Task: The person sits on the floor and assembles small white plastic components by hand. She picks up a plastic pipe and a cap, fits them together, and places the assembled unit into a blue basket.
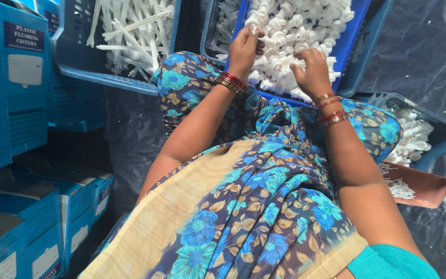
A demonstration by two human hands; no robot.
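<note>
**Two hands in a tray of white plastic fittings**

The white plastic fittings are short, ribbed, tube-like pieces with wider collars, smooth and matte, heaped loosely in a bright blue tray at the far middle of the scene, resting against the person's lap. The left hand is raised over the near-left edge of the heap, its fingers curled closed around one small white fitting held at the fingertips. The right hand lies palm down on the pile just to the right, fingers bent and pressed into the pieces; whether it grips one cannot be told. Red and gold bangles ring both wrists.

The lap is draped in a soft floral cloth, blue and tan with a plain beige border. Far left, a slotted blue crate holds long thin white plastic rods. To the right, a darker blue tub carries more white pieces, and a brown scoop-shaped tray near it holds small white bits. Stacked blue cardboard boxes fill the left side. Crinkled dark plastic sheeting covers the floor.
</note>
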